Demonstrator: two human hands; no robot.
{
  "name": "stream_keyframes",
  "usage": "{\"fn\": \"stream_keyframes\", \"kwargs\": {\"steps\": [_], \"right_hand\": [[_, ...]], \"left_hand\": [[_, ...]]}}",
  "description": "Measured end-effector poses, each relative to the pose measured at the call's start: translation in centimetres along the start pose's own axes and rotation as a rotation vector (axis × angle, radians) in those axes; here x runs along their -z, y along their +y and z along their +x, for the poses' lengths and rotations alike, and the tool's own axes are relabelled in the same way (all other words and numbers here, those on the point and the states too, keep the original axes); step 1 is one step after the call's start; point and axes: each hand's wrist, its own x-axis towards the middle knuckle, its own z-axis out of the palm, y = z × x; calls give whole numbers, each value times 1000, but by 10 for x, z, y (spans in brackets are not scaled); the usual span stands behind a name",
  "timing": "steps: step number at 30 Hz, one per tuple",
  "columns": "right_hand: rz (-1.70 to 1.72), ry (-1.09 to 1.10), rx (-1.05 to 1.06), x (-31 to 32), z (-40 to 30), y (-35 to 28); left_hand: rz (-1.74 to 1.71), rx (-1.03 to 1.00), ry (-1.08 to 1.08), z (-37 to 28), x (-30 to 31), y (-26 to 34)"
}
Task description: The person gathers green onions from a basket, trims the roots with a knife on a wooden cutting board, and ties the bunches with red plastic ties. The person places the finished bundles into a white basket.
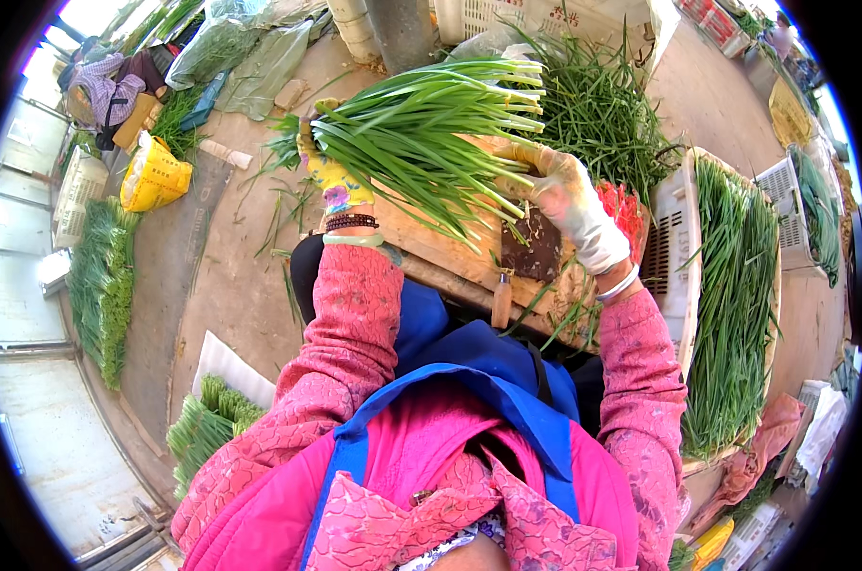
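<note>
My left hand, in a flowered yellow glove, grips a bunch of garlic chives around its leafy end. The pale cut stems fan out to the right. At the lower stems is my right hand, in a soiled white glove, with its fingers bent; whether they hold any stems cannot be told. Below the bunch lies a wooden board with a dark plate on it. A wooden handle sticks out at the board's near edge. Red ties lie beside my right wrist.
Loose chives are heaped beyond the board. A white plastic crate full of chives stands on the right. Stacked chives and a yellow bag are on the left. A grey post rises ahead. A person is at the upper left.
</note>
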Motion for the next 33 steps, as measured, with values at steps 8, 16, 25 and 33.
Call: {"fn": "stream_keyframes", "kwargs": {"steps": [8,16,25,33], "right_hand": [[-158,394,-35,45,-10,5],[-324,285,8,12,-1,-75],[-650,217,-18,43,-10,-57],[-846,481,-93,135,-33,-9]], "left_hand": [[-7,-83,28,0,1,-7],[-188,62,-3,0,4,-14],[-105,42,96,-5,-5,-6],[-61,32,-97,-14,-26,-3]]}}
